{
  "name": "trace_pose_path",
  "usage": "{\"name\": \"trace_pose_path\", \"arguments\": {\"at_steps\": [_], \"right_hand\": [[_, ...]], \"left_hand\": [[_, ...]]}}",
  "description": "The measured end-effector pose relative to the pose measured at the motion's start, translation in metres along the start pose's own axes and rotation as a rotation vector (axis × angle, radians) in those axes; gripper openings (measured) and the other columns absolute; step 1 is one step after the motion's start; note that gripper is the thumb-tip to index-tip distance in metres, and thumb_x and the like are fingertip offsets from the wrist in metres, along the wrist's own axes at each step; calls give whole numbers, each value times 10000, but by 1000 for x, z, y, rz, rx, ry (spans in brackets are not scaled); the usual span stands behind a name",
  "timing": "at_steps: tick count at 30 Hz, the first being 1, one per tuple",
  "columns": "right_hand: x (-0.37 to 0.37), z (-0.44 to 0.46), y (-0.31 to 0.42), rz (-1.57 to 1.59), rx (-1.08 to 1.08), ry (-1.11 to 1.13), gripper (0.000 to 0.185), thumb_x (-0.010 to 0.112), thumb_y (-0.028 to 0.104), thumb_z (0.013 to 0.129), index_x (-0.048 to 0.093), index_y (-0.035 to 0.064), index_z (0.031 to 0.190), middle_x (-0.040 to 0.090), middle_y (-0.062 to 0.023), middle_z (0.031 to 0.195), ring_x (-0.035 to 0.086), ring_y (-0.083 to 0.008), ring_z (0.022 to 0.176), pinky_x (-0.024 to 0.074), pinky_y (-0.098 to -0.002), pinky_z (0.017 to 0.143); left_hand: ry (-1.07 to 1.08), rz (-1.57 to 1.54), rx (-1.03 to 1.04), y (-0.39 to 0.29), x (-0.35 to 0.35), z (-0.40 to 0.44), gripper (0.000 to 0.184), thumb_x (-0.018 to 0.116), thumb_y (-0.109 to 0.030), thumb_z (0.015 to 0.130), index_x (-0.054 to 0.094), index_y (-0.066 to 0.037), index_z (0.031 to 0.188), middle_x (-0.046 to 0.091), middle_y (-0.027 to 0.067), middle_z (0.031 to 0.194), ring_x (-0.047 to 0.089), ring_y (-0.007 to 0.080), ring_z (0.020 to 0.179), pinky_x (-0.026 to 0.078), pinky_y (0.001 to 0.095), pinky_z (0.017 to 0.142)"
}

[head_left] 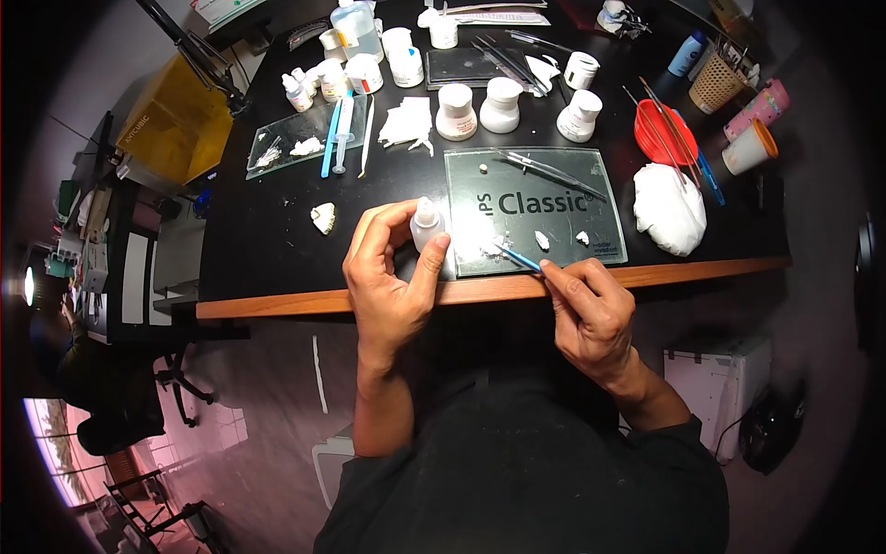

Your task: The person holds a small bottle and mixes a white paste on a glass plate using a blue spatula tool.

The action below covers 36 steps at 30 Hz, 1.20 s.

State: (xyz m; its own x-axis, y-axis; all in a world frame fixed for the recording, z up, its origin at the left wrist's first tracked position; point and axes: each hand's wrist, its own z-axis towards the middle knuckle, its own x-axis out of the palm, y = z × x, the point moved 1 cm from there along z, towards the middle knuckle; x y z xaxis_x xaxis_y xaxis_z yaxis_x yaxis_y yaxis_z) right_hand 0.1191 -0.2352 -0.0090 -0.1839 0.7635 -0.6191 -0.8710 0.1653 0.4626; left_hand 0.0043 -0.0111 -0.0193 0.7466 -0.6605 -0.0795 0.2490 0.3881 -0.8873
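Note:
My left hand (392, 277) is wrapped round a small translucent bottle (428, 226) with a white nozzle, held upright at the left edge of a glass plate (544, 194) marked "Classic". Between the fingers of my right hand (591, 314) is a thin blue stick (520, 258), its tip at a whitish smear near the plate's lower left. Small white pieces (542, 241) lie on the plate, and metal tweezers (554, 173) rest across its upper part. To the left of my left hand, a cream-coloured lump (323, 218) sits on the black table (277, 249).
Several white jars (456, 112) stand behind the plate. A second glass plate (286, 148) and a syringe (344, 134) are at the left. On the right are a red bowl (664, 134) with brushes and a white wad (669, 210). A person (97, 369) is at the far left.

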Motion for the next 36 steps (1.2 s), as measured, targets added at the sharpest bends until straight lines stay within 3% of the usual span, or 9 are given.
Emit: {"name": "trace_pose_path", "arguments": {"at_steps": [3,12,15,20,23,29,36], "right_hand": [[2,0,0,46,15,-50,347,807,-104,869,830,-6,1201,657,-93,849,687,-251,698,537,-371,616],[-14,17,9,44,79,116,335,847,-40,903,845,30,1230,619,-95,828,623,-226,644,492,-363,583],[-12,21,10,27,59,133,310,864,-20,914,847,31,1219,588,-85,800,589,-200,617,462,-357,565],[-14,32,16,-45,56,208,296,858,-41,917,854,31,1204,556,-75,767,550,-172,608,420,-339,559],[-21,32,17,-71,73,190,253,852,8,925,848,49,1174,584,-95,787,641,-246,620,481,-399,563],[-12,11,10,-37,70,76,266,851,0,921,847,30,1185,596,-84,774,616,-236,601,480,-402,558],[-5,-4,6,-121,24,44,263,863,37,927,855,43,1191,609,-39,756,565,-195,614,385,-381,607]], "left_hand": [[-1,-6,-5,0,0,0,300,851,-16,974,733,48,1242,704,111,1181,747,184,1060,607,327,981],[-16,47,32,2,0,1,319,870,-31,946,743,40,1230,727,124,1142,771,203,1015,616,332,924],[56,89,19,0,-4,0,320,819,-16,1021,701,54,1310,677,83,1250,722,160,1136,586,319,1030],[60,79,16,-1,-3,0,320,822,-19,1020,701,56,1306,676,84,1249,723,162,1137,586,323,1039],[62,81,20,-1,-4,0,321,823,-19,1020,700,57,1306,677,84,1249,723,163,1139,585,324,1042],[68,77,16,0,-3,0,322,822,-16,1020,697,56,1307,682,85,1251,725,166,1147,585,325,1044],[68,76,7,0,-3,0,323,820,-14,1020,693,53,1309,689,84,1252,727,162,1146,586,321,1041]]}}
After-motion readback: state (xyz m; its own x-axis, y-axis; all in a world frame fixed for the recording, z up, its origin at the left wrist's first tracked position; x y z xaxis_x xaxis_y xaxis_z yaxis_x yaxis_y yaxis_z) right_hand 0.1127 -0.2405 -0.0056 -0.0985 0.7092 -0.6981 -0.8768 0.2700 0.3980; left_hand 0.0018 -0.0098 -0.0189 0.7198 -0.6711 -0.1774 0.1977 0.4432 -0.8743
